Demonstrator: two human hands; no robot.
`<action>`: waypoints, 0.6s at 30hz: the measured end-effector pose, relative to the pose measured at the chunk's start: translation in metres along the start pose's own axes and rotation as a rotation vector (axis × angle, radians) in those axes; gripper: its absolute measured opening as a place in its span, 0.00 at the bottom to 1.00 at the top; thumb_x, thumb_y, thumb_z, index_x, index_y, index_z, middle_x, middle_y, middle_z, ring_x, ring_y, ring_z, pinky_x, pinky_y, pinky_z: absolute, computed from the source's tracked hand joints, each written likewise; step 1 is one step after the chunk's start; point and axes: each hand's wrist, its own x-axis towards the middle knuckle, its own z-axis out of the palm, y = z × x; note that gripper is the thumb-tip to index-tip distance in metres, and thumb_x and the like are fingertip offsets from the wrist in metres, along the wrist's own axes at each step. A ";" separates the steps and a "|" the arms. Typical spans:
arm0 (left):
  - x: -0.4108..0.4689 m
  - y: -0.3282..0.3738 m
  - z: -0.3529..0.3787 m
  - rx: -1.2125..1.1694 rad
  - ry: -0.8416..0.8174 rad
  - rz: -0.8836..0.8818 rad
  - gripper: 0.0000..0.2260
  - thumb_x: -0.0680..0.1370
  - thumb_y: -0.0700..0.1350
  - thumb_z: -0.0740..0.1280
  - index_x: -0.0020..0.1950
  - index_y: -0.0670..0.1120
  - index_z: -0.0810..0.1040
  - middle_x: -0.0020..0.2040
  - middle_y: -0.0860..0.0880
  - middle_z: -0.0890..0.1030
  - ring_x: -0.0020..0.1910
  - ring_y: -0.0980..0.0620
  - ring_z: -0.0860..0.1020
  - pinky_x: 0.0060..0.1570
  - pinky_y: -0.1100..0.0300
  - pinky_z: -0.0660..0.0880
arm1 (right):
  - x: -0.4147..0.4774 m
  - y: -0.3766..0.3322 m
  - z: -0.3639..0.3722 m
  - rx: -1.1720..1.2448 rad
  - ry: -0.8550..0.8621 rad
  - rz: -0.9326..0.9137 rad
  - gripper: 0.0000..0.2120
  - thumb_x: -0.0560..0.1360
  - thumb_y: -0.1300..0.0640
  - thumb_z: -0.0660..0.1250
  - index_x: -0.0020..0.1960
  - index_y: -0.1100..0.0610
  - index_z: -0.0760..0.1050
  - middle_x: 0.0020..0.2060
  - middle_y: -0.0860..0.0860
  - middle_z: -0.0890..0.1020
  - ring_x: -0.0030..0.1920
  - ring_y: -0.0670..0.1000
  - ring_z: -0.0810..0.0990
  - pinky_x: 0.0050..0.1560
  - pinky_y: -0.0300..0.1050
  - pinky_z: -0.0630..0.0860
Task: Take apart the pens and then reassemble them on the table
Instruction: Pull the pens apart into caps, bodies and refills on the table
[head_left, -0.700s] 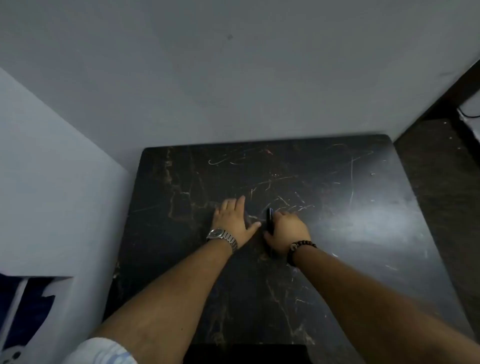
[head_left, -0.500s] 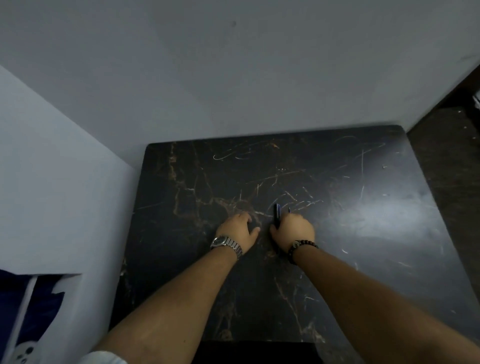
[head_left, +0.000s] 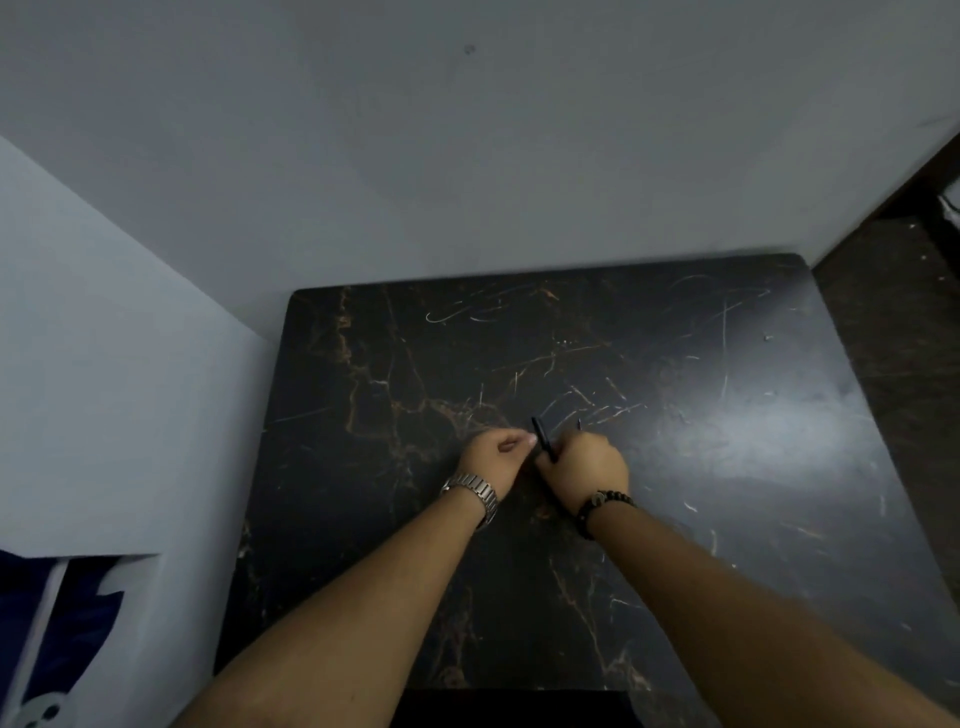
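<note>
A dark pen (head_left: 542, 437) sticks up and to the left out of my right hand (head_left: 584, 465), whose fingers are closed round its lower part. A second thin dark tip (head_left: 578, 424) shows just above the same fist. My left hand (head_left: 496, 457), with a metal watch on the wrist, is curled into a loose fist right beside the pen, thumb tip pointing at it. Whether the left hand holds a small part is hidden by the fingers. Both hands rest near the middle of the dark marble-patterned table (head_left: 727, 467).
The table stands in a corner, with a grey wall (head_left: 467, 156) behind it and a pale wall (head_left: 104, 364) close to its left edge. Dark floor (head_left: 909, 312) shows to the right of the table.
My left hand went from flat with spread fingers to a curled fist next to the pen. The pen in my right hand tilted from upright to leaning left. The camera view shifted slightly.
</note>
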 end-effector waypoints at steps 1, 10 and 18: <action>0.000 0.004 0.002 -0.039 -0.010 -0.002 0.13 0.76 0.53 0.71 0.57 0.50 0.83 0.50 0.51 0.85 0.50 0.51 0.83 0.55 0.50 0.80 | -0.005 0.000 -0.001 0.001 0.010 -0.026 0.11 0.76 0.44 0.66 0.40 0.51 0.76 0.32 0.47 0.77 0.31 0.46 0.75 0.28 0.42 0.74; -0.002 0.016 0.007 -0.106 -0.071 -0.013 0.06 0.79 0.47 0.68 0.51 0.49 0.84 0.40 0.52 0.84 0.37 0.57 0.79 0.38 0.61 0.74 | -0.033 0.010 -0.005 0.578 -0.119 -0.003 0.06 0.79 0.54 0.67 0.43 0.51 0.76 0.37 0.50 0.81 0.35 0.47 0.80 0.29 0.35 0.75; 0.000 0.013 0.014 -0.281 -0.055 -0.054 0.09 0.77 0.39 0.70 0.56 0.40 0.82 0.36 0.51 0.83 0.28 0.64 0.80 0.30 0.70 0.75 | -0.037 0.007 0.005 1.166 -0.253 0.226 0.14 0.84 0.57 0.57 0.46 0.60 0.78 0.28 0.52 0.75 0.25 0.48 0.72 0.30 0.46 0.74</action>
